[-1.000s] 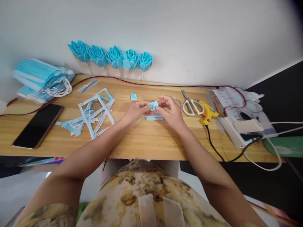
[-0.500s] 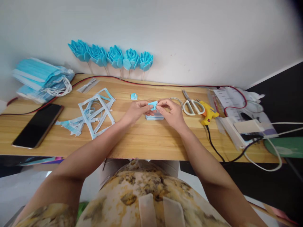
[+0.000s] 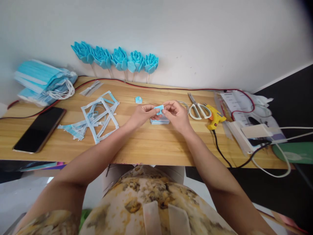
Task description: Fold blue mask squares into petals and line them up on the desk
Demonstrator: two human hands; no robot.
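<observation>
Between my two hands is a small folded piece of blue mask fabric (image 3: 159, 109). My left hand (image 3: 143, 115) pinches its left side, and the fingers of my right hand (image 3: 177, 115) close on its right edge. Just below them, partly covered by the hands, lies a stack of pale blue fabric pieces (image 3: 159, 121). A folded blue petal (image 3: 138, 100) rests on the table to the upper left of my hands. White-handled scissors (image 3: 200, 110) lie to the right of my right hand, beside a ring-shaped roll (image 3: 184, 105) partly hidden by that hand.
Several blue fabric flowers (image 3: 119, 59) on sticks lean against the wall. Cut mask strips (image 3: 99, 117), a phone (image 3: 40, 130) and a pile of face masks (image 3: 44, 80) occupy the left. A yellow glue gun (image 3: 215, 118) and a power strip (image 3: 244, 138) with cables lie right.
The fabric piece has been turned slightly and moved a little right in my fingers. My hands otherwise stay in nearly the same place.
</observation>
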